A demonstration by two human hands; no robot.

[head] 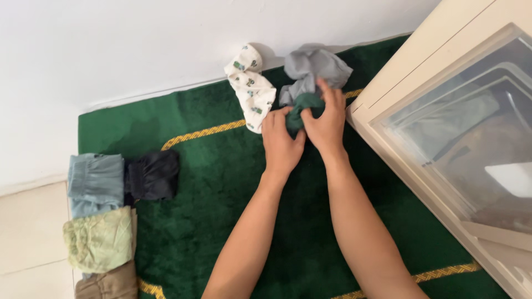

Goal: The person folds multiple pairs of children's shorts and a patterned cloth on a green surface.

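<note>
My left hand (pixel 281 143) and my right hand (pixel 327 123) meet at the far side of a dark green rug (pixel 221 188), both gripping a small bunched dark green garment (pixel 303 106). Just beyond it lies a crumpled grey garment (pixel 313 67), which my right fingers touch. A white patterned piece of clothing (pixel 250 86) rests to the left of my left hand, against the white wall.
Folded clothes sit at the rug's left edge: a light blue piece (pixel 95 182), a black one (pixel 152 174), a pale green one (pixel 100 239) and a brown one (pixel 110 283). A cream cabinet with a clear plastic drawer (pixel 471 133) stands at the right. Tiled floor lies at lower left.
</note>
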